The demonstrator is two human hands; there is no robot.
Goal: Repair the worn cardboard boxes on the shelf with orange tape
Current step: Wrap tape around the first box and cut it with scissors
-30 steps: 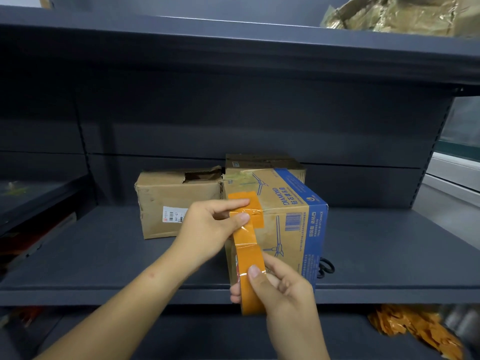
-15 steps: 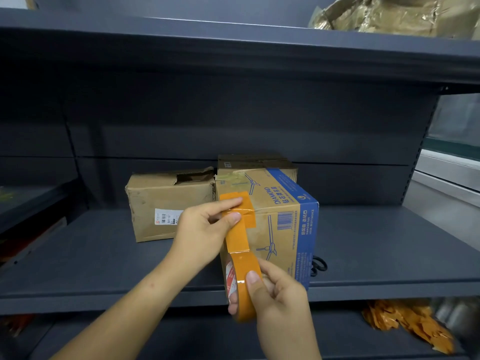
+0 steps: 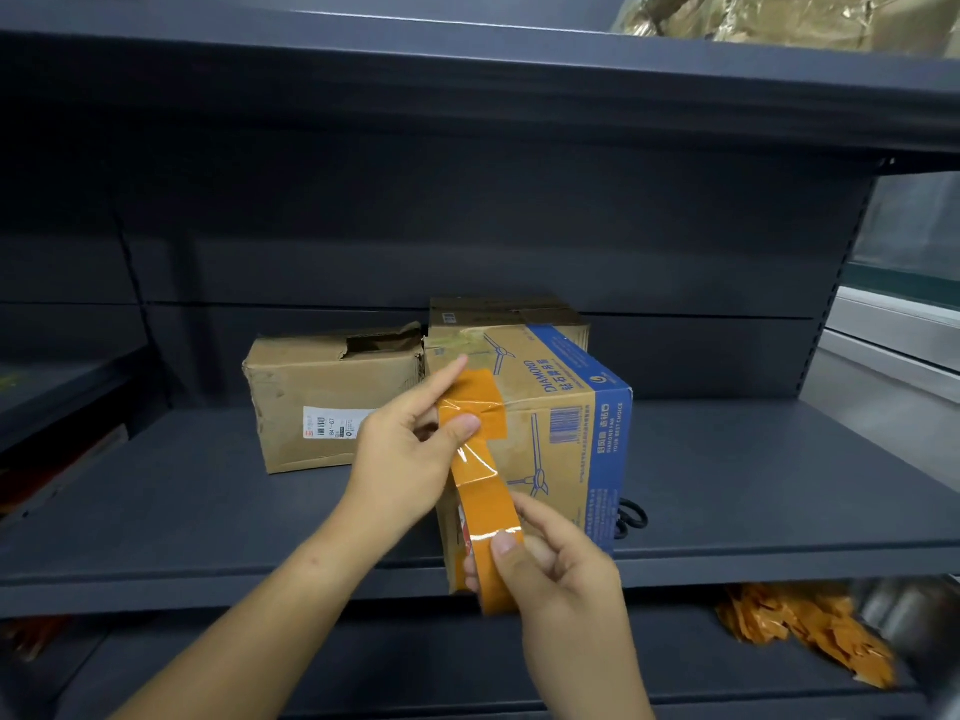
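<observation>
My left hand (image 3: 410, 449) pinches the orange strip (image 3: 475, 470) between thumb and forefinger, right at the top front edge of the printed box (image 3: 566, 439), where the strip's end lies stuck over the corner. My right hand (image 3: 556, 563) grips the tape roll (image 3: 493, 569), thumb on its outer face and fingers curled behind it, held low against the box's front face at the lip of the shelf (image 3: 753, 491). The strip runs taut from the corner down to the roll.

The printed box stands on the shelf, tan with a blue side panel. A plain box (image 3: 332, 397) with a torn top and a white label sits just beside it on the left, touching or nearly so. A third box (image 3: 498, 311) stands behind the printed one. A black item (image 3: 631, 517) lies behind the printed box's right side; I cannot tell what it is. Orange scraps (image 3: 800, 631) lie heaped on the level below, to the right.
</observation>
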